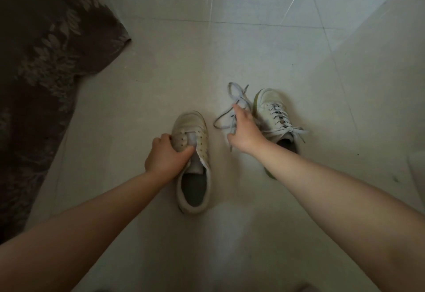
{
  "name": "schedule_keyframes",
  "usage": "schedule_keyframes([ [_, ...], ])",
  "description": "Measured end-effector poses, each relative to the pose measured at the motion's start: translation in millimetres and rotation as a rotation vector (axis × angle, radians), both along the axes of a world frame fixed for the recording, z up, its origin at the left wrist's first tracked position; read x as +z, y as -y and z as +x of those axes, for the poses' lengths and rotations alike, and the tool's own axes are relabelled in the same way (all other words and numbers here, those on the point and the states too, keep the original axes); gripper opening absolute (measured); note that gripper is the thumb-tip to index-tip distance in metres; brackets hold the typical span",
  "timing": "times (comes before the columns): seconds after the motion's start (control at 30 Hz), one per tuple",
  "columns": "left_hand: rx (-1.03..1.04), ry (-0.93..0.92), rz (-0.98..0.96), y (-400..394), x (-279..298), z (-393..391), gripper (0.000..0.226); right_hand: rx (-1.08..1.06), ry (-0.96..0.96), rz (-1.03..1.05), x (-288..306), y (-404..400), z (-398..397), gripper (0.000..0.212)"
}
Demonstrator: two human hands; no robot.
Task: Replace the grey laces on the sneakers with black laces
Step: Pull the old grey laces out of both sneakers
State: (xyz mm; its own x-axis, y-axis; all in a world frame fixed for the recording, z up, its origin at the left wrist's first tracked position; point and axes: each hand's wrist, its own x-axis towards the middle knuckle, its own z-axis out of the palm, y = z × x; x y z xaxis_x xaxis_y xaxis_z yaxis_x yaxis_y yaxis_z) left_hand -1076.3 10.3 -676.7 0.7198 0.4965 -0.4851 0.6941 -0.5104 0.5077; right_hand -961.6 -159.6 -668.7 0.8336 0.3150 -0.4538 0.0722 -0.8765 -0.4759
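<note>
Head view: my left hand [164, 153] clamps the unlaced sneaker [193, 160]. Right of it, my right hand [243, 133] has its grip apart over the loose grey lace [230, 116]; I'd drop it well clear of the eyelets.

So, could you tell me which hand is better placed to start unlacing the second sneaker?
The right hand. It lies over the loose grey lace right beside the laced sneaker, while the left hand grips the unlaced sneaker, farther away.
</note>
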Motion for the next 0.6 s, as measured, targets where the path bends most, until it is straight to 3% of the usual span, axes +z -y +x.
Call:
schedule_keyframes([
  [0.07,0.061,-0.012,0.005,-11,-1,4,0.074,0.006,-0.037,-0.144,-9,-3,0,0.08],
  [0.13,0.106,-0.006,-0.002,-20,-2,7,0.076,0.052,0.005,-0.214,-16,-10,-5,0.071],
  [0.33,0.132,0.051,0.014,-31,3,31,0.069,0.291,-0.025,-0.021,-21,-53,-18,0.065],
  [0.43,0.171,0.095,-0.022,-32,8,47,0.07,0.258,-0.054,0.005,-11,-62,-1,0.058],
  [0.6,0.203,0.133,-0.094,-25,16,60,0.076,0.11,0.201,0.096,30,-14,27,0.032],
])
